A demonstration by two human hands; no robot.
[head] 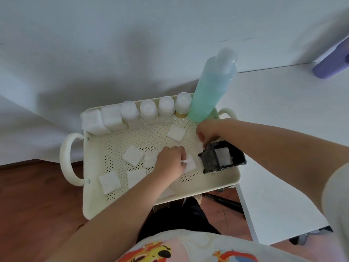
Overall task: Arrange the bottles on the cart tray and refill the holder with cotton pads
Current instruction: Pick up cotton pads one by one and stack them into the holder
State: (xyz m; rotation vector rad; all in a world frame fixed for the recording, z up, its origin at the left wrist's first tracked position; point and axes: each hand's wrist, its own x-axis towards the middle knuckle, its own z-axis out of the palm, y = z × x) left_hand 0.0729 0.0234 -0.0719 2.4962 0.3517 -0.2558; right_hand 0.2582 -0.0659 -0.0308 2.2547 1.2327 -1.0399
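A cream perforated cart tray (143, 138) holds a row of bottles along its far edge: two square white ones (111, 118), several small clear ones (148, 111) and a tall green bottle (209, 87) at the right. Square cotton pads (132, 155) lie scattered on the tray. My left hand (169, 160) pinches a cotton pad (189, 163) in the middle of the tray. A black holder (221, 156) with white pads inside stands at the tray's right edge. My right hand (207, 132) hovers over the holder's far corner, fingers bent around a white pad edge.
A white table (283, 129) adjoins the tray on the right, with a purple object (330, 63) at its far end. White wall stands behind the tray. Handles (68, 159) stick out from the tray's left and right sides. Wooden floor lies below left.
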